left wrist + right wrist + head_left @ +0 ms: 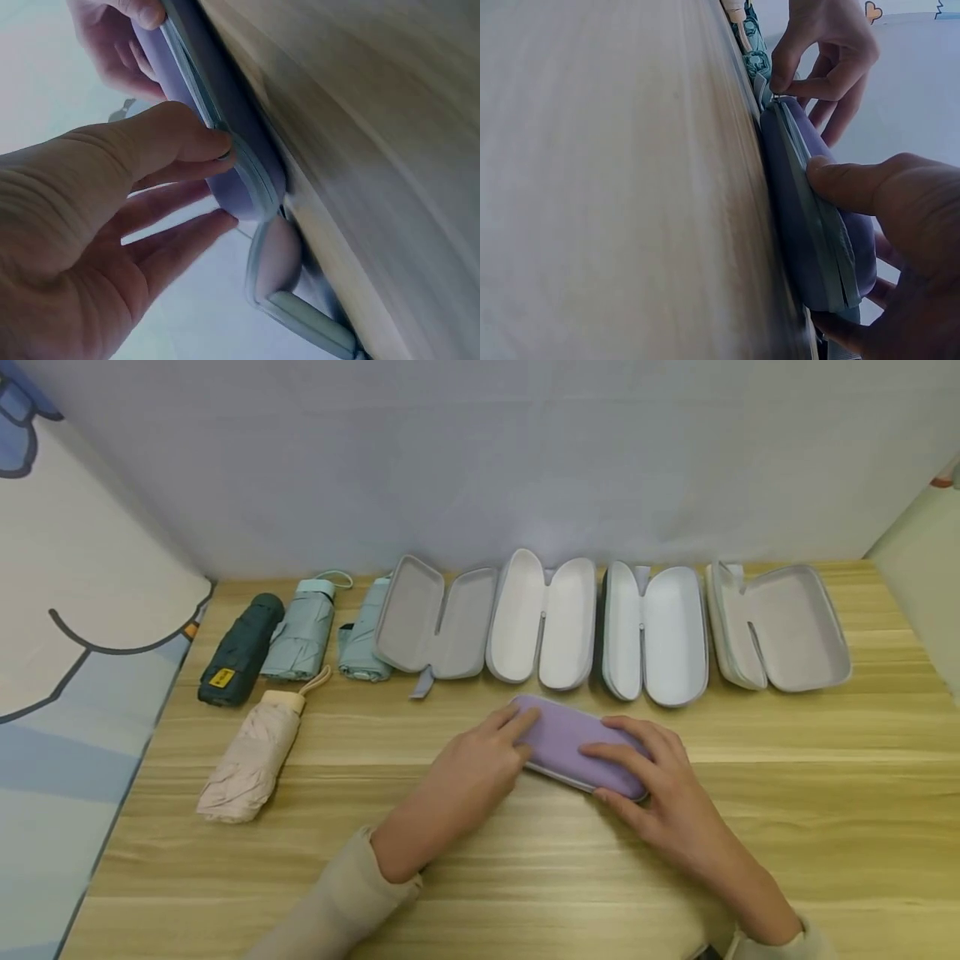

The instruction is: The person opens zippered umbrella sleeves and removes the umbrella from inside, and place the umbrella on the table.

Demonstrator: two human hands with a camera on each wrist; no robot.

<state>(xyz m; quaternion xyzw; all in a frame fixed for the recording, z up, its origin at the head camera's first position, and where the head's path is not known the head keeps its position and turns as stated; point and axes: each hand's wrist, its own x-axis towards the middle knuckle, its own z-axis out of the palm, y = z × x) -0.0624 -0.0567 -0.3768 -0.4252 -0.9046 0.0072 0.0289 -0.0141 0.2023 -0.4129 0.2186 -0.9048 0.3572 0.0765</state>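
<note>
A purple zip-up hard case (558, 739) lies closed on the wooden table in front of me, slanting down to the right. My right hand (667, 789) grips its right end, thumb on the near side and fingers spread over the lid. At the left end, my left hand (480, 764) pinches the small zipper pull (776, 96) between thumb and index finger. Its other fingers rest against the lid. In the left wrist view, a pale zipper track (196, 82) runs along the case's side, with a narrow gap in it.
Behind the case stand open cases in a row: a grey one (465, 627), two white-lined ones (567, 618) (675, 635) and a beige-grey one (798, 627). Folded umbrellas lie left: dark green (238, 652), two light teal (300, 639) (367, 635) and beige (251, 760).
</note>
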